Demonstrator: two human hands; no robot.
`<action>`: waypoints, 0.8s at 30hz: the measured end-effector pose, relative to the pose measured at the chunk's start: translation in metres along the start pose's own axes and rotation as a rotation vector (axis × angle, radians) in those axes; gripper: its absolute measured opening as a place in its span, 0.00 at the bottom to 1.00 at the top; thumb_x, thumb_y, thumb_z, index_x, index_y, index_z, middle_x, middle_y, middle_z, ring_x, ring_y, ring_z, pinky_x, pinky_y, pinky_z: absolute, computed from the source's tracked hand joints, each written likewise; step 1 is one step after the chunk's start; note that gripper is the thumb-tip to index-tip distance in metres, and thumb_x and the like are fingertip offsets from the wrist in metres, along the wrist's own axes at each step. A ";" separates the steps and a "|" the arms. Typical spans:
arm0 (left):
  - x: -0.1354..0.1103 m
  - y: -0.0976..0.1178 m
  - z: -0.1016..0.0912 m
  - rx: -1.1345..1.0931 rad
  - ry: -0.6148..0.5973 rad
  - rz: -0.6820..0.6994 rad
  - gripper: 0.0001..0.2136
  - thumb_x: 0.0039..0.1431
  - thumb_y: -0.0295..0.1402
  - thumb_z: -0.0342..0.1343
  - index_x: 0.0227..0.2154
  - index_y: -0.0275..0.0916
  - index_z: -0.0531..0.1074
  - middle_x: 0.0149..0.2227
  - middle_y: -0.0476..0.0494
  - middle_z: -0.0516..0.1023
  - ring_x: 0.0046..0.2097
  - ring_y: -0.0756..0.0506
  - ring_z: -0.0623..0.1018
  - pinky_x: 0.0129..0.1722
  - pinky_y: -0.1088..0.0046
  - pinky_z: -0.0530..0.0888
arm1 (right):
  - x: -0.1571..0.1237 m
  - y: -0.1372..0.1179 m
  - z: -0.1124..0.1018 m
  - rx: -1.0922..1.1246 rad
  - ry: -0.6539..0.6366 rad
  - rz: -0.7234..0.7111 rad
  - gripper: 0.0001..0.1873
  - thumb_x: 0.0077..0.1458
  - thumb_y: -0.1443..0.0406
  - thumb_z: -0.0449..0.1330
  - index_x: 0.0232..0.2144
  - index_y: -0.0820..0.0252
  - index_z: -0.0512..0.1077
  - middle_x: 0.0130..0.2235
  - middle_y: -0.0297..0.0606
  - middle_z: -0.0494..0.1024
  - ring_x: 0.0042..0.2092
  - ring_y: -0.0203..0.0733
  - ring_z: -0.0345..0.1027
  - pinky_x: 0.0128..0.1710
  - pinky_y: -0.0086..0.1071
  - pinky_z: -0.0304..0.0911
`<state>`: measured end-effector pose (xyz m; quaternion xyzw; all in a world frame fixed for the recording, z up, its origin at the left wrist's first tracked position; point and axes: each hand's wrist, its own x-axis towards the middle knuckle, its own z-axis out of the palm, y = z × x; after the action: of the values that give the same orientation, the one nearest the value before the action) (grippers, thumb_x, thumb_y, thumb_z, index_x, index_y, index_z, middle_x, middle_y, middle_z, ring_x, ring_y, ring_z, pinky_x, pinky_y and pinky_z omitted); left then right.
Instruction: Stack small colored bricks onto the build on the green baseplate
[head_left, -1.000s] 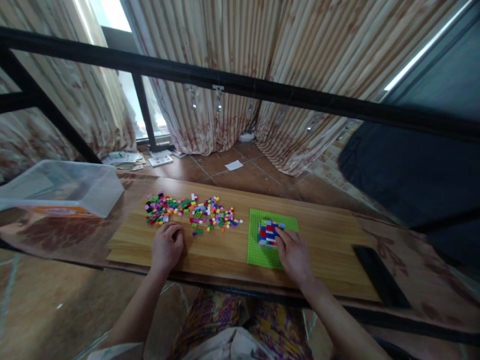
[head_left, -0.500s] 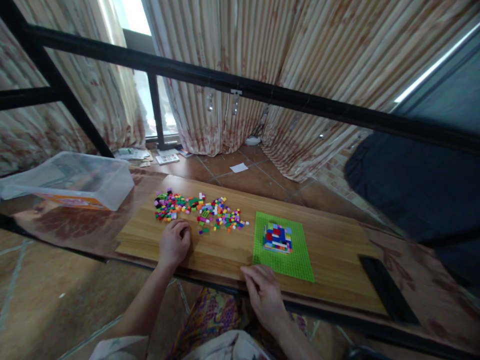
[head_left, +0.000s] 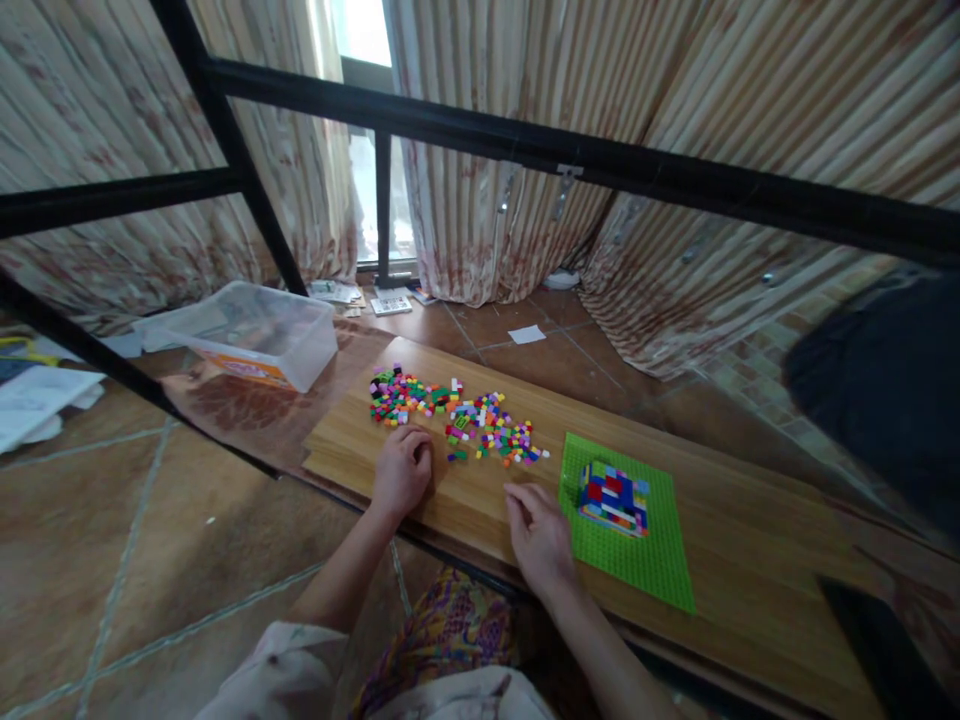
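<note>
A pile of small loose bricks in many colours (head_left: 457, 418) lies spread on a wooden board (head_left: 720, 540). To its right a green baseplate (head_left: 645, 560) carries a built block of red, blue and white bricks (head_left: 613, 497). My left hand (head_left: 403, 472) rests curled on the board just below the loose pile. My right hand (head_left: 538, 537) lies on the board left of the baseplate, fingers loosely bent toward the pile; I see nothing in it.
A clear plastic bin (head_left: 255, 335) stands on the floor-level surface at the left. A black metal frame bar (head_left: 570, 165) crosses above the board. Striped curtains hang behind, papers lie on the tiled floor, and a dark flat object (head_left: 877, 640) lies at the board's right end.
My right hand left the built block, drew back to the board's near edge, then moved up beside the baseplate. My view has swung left. My left hand has stayed put.
</note>
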<state>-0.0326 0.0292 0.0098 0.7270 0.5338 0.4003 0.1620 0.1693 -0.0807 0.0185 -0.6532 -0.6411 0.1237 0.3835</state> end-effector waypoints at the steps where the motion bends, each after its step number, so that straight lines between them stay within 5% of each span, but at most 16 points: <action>1: 0.000 0.000 0.000 -0.005 0.004 0.005 0.08 0.57 0.27 0.50 0.31 0.38 0.75 0.38 0.41 0.76 0.42 0.44 0.75 0.47 0.65 0.73 | 0.007 0.002 0.001 -0.015 0.014 0.004 0.13 0.61 0.66 0.51 0.40 0.58 0.76 0.39 0.41 0.78 0.42 0.43 0.70 0.45 0.37 0.64; 12: 0.000 -0.001 0.001 -0.007 -0.006 -0.008 0.09 0.57 0.27 0.50 0.32 0.39 0.75 0.38 0.41 0.76 0.43 0.43 0.75 0.47 0.64 0.73 | 0.043 0.024 0.009 -0.258 0.097 -0.016 0.14 0.60 0.68 0.51 0.40 0.59 0.77 0.40 0.43 0.75 0.44 0.44 0.66 0.46 0.37 0.62; 24: 0.001 -0.003 0.000 0.008 -0.012 -0.008 0.08 0.57 0.28 0.50 0.31 0.39 0.75 0.38 0.41 0.76 0.43 0.43 0.76 0.46 0.65 0.73 | 0.059 0.007 0.025 -0.467 0.039 -0.023 0.08 0.57 0.63 0.58 0.38 0.55 0.76 0.42 0.42 0.75 0.43 0.49 0.62 0.44 0.41 0.55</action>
<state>-0.0345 0.0311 0.0086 0.7280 0.5372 0.3932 0.1638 0.1662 -0.0163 0.0164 -0.7191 -0.6522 -0.0451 0.2356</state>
